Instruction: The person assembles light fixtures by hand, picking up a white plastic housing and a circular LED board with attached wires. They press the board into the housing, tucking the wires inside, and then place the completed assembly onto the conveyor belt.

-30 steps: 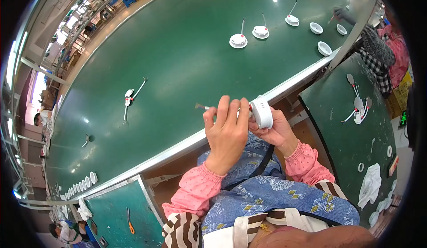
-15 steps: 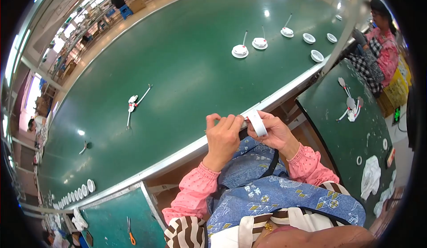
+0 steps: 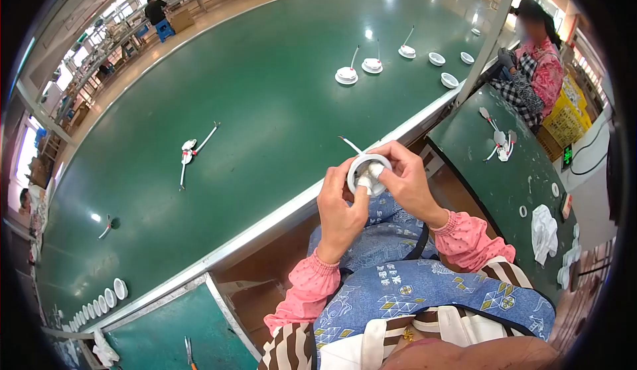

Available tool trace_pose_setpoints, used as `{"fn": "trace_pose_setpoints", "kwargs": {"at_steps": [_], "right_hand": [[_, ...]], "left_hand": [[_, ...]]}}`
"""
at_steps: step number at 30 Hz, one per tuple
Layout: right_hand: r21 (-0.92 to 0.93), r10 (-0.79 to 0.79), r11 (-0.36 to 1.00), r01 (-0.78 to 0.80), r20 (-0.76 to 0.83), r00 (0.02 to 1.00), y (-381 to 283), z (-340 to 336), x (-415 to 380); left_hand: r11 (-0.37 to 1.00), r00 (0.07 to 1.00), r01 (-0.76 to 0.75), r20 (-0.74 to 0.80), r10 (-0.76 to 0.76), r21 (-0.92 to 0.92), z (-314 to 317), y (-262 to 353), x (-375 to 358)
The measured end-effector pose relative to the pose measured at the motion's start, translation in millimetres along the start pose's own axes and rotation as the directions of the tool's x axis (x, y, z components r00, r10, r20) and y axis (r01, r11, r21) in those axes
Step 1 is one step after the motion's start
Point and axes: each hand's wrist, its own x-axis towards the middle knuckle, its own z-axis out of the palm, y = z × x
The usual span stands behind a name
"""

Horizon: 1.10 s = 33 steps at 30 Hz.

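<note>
No clearly readable text anywhere

Worn on the head, one camera faces down over both hands [image 3: 371,191].

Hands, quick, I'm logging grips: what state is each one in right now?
Left hand: closed on the round white cup, its white-covered thumb inside.
Right hand: closed on the same cup, thumb also inside.

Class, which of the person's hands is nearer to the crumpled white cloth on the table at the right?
Right. The right hand grips the side of the white cup toward the cloth; the left hand grips the opposite side, farther from the cloth.
</note>
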Motion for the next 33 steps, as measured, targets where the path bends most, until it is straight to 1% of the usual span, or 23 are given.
{"fn": "trace_pose_setpoints", "kwargs": {"at_steps": [1,2,3,5,6,7,9,11,12,13,15,18,21,22,25,26,27,29,30,31,32,33], "right_hand": [[0.014,-0.015,1.000,0.014,0.015,1.000,-1.2,4.2,-3.4],[-0.034,-0.006,0.999,0.007,0.019,1.000,-4.8,6.5,-6.6],[-0.043,0.011,0.999,-0.010,0.021,1.000,-5.3,7.9,-10.1],[-0.063,0.015,0.998,-0.013,0.028,0.999,-6.9,9.4,-12.2],[-0.031,-0.004,1.000,0.005,0.037,0.999,-7.7,11.5,-11.8],[-0.070,-0.023,0.997,0.026,0.030,0.999,-6.0,12.0,-11.5],[-0.275,0.027,0.962,-0.003,0.082,0.996,-9.4,5.7,-13.0],[-0.186,-0.033,0.981,0.050,0.092,0.995,-3.2,9.5,-14.8],[-0.188,-0.028,0.981,0.043,0.081,0.996,-8.0,10.9,-15.8],[-0.135,-0.063,0.989,0.067,0.035,0.997,-7.9,14.4,-15.8],[-0.228,-0.102,0.968,0.106,0.029,0.994,-10.8,11.1,-16.7],[-0.382,-0.160,0.909,0.168,0.053,0.986,-15.5,1.5,-18.7],[-0.354,-0.195,0.918,0.179,-0.008,0.981,3.1,-4.4,-21.0],[-0.370,-0.222,0.908,0.195,-0.031,0.975,5.3,-4.3,-22.7],[-0.358,-0.210,0.918,0.169,-0.080,0.974,13.7,-5.5,-24.8],[-0.332,-0.199,0.929,0.163,-0.076,0.977,16.9,-4.2,-23.0],[-0.308,-0.190,0.938,0.161,-0.068,0.979,20.7,-2.9,-20.6],[-0.251,-0.149,0.958,0.137,-0.032,0.988,25.6,-2.6,-11.1],[-0.217,-0.114,0.970,0.111,-0.003,0.993,28.0,-3.4,-5.2],[-0.184,-0.077,0.980,0.081,0.027,0.997,29.4,-5.5,1.3],[-0.183,-0.038,0.982,0.046,0.050,0.998,29.9,-9.6,7.6],[-0.162,-0.052,0.985,0.056,0.033,0.998,32.1,-14.9,13.9]], "left_hand": [[0.999,1.000,-0.014,-0.026,0.013,-0.048,2.4,-3.3,-3.5],[0.988,0.994,0.103,-0.023,-0.107,-0.114,2.4,-2.3,-11.1],[0.987,0.992,0.113,-0.044,-0.118,-0.113,2.5,-3.5,-16.3],[0.989,0.990,0.102,-0.090,-0.112,-0.112,3.9,-6.9,-18.2],[0.995,0.989,0.046,-0.134,-0.057,-0.086,3.8,-4.1,-17.5],[0.970,0.974,0.147,-0.144,-0.177,-0.196,3.2,12.1,-18.1],[0.989,0.981,0.108,-0.151,-0.122,-0.097,-0.5,2.6,-20.4],[0.975,0.968,0.152,-0.173,-0.180,-0.160,1.1,19.7,-19.5],[0.986,0.977,0.076,-0.189,-0.104,-0.149,2.4,14.2,-18.9],[0.971,0.973,0.127,-0.163,-0.162,-0.202,2.0,19.3,-19.7],[0.971,0.973,0.148,-0.151,-0.177,-0.190,3.7,27.1,-17.2],[0.985,0.977,0.107,-0.171,-0.130,-0.136,11.1,25.4,-13.8],[0.999,0.984,0.022,-0.177,-0.027,-0.031,20.6,19.1,-14.9],[1.000,0.983,0.007,-0.185,-0.003,0.022,24.5,19.6,-15.6],[0.997,0.987,0.045,-0.160,-0.034,0.069,27.1,11.9,-17.9],[0.991,0.987,0.048,-0.160,-0.028,0.123,27.0,11.4,-18.0],[0.986,0.983,0.090,-0.169,-0.066,0.138,27.6,16.0,-17.5],[0.987,0.974,0.080,-0.221,-0.049,0.137,27.4,5.8,-13.2],[0.986,0.972,0.140,-0.203,-0.120,0.089,24.8,6.1,-9.8],[0.981,0.977,0.122,-0.192,-0.093,0.149,24.6,10.0,-3.7],[0.980,0.981,0.123,-0.165,-0.097,0.154,24.8,9.6,2.8],[0.978,0.984,0.130,-0.143,-0.108,0.161,24.5,8.2,8.4]]}}
